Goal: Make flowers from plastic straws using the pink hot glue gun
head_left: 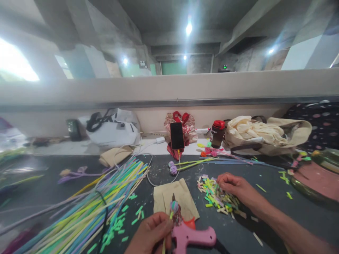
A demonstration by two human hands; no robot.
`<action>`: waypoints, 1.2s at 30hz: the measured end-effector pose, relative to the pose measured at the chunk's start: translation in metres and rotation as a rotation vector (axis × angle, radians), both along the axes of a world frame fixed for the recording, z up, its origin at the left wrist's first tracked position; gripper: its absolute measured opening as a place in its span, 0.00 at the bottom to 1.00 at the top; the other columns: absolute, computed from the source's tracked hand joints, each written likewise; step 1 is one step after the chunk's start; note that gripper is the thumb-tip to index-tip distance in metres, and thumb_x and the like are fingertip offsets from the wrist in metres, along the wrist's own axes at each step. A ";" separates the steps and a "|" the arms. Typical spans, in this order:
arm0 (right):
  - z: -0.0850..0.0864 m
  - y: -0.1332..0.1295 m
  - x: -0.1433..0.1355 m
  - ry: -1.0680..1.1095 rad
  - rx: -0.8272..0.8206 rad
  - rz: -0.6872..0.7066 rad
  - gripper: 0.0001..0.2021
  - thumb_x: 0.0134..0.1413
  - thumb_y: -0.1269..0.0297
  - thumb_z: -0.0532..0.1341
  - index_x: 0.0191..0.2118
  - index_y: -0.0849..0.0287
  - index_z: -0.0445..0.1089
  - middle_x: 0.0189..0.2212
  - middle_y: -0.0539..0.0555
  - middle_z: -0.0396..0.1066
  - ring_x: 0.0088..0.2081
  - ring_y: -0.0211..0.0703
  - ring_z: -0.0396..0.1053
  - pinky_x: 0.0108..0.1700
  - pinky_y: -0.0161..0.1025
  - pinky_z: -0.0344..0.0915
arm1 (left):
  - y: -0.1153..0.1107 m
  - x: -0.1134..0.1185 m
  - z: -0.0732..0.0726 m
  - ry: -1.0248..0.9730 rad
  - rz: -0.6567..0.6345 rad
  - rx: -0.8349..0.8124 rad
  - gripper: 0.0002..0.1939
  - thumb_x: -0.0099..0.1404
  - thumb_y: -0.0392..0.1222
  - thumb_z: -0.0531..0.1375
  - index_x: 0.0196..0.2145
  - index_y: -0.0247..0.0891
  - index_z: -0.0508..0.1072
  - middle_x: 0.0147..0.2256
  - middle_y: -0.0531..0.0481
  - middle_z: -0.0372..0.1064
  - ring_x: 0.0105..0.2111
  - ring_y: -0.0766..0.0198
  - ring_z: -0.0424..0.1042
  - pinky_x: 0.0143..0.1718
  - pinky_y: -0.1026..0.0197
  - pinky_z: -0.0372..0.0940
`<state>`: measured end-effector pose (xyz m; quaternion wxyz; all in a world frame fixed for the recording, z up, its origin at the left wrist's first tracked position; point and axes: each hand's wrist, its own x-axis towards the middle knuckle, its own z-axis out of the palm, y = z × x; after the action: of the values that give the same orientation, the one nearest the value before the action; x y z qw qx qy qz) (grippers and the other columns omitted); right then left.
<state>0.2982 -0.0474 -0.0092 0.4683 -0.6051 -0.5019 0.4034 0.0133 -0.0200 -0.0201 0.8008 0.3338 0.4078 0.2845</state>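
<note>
My left hand (152, 231) pinches a thin yellow-green stem whose tip carries a small bud of blue and purple pieces (174, 206). Right beside it lies a pink glue gun (194, 237), its nozzle pointing away over a beige cloth (174, 194). My right hand (233, 185) is over the pile of short coloured pieces (219, 199), its fingers pressed together at the upper edge; whether a piece is between them is too small to tell.
Long coloured sticks (116, 190) spread across the left, with green bits (116, 225) beside them. Behind stand a phone (177, 135) on a cable, a dark bottle (217, 134) and a cloth bag (267, 135). Finished purple buds (173, 168) lie mid-table.
</note>
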 end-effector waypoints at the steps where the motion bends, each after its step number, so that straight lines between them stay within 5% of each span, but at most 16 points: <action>1: -0.001 0.000 0.002 -0.012 0.013 0.000 0.08 0.44 0.61 0.62 0.24 0.59 0.67 0.23 0.46 0.63 0.27 0.36 0.58 0.31 0.32 0.54 | -0.002 0.001 0.006 0.000 -0.005 0.003 0.19 0.41 0.48 0.68 0.14 0.35 0.63 0.10 0.57 0.60 0.10 0.78 0.51 0.12 0.72 0.41; 5: -0.005 0.000 0.005 -0.022 0.020 -0.014 0.10 0.46 0.58 0.60 0.25 0.60 0.66 0.18 0.44 0.59 0.21 0.34 0.52 0.24 0.32 0.49 | -0.005 0.004 0.028 0.042 -0.051 0.053 0.17 0.45 0.48 0.66 0.17 0.34 0.64 0.12 0.57 0.62 0.07 0.81 0.45 0.09 0.73 0.33; 9: -0.006 0.002 0.003 0.012 0.015 -0.046 0.13 0.46 0.54 0.59 0.24 0.59 0.63 0.14 0.41 0.52 0.18 0.32 0.46 0.22 0.31 0.46 | 0.002 0.013 0.034 0.002 -0.080 0.128 0.15 0.49 0.46 0.64 0.18 0.34 0.65 0.14 0.54 0.65 0.06 0.81 0.47 0.09 0.72 0.33; 17: -0.004 0.001 0.002 0.129 -0.101 -0.066 0.16 0.44 0.50 0.61 0.25 0.59 0.63 0.16 0.42 0.56 0.17 0.30 0.46 0.19 0.30 0.39 | 0.018 0.024 0.021 -0.077 -0.039 0.094 0.14 0.50 0.46 0.63 0.19 0.34 0.66 0.14 0.54 0.65 0.08 0.80 0.47 0.10 0.72 0.38; 20: 0.003 -0.002 -0.002 0.189 -0.161 -0.053 0.15 0.46 0.51 0.60 0.26 0.60 0.63 0.17 0.44 0.60 0.16 0.29 0.47 0.19 0.29 0.39 | 0.018 0.024 0.016 -0.127 -0.031 0.015 0.15 0.47 0.46 0.65 0.18 0.34 0.65 0.14 0.54 0.64 0.10 0.78 0.51 0.12 0.73 0.47; 26: 0.023 0.001 -0.009 0.250 -0.183 -0.014 0.14 0.46 0.54 0.63 0.28 0.60 0.66 0.12 0.40 0.51 0.16 0.29 0.43 0.19 0.29 0.36 | 0.017 0.020 0.013 -0.145 -0.055 -0.100 0.16 0.46 0.46 0.67 0.18 0.34 0.65 0.14 0.55 0.64 0.11 0.78 0.55 0.12 0.73 0.46; 36: 0.038 0.006 -0.078 0.379 -0.124 0.081 0.10 0.45 0.59 0.65 0.28 0.61 0.67 0.15 0.42 0.56 0.16 0.26 0.47 0.17 0.26 0.40 | 0.015 0.022 -0.002 -0.255 -0.127 -0.036 0.16 0.43 0.47 0.67 0.18 0.33 0.67 0.12 0.55 0.63 0.09 0.76 0.55 0.11 0.72 0.45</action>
<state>0.2201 -0.0414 0.0289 0.4995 -0.5252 -0.4029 0.5589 0.0354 -0.0045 -0.0223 0.8683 0.3056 0.2860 0.2660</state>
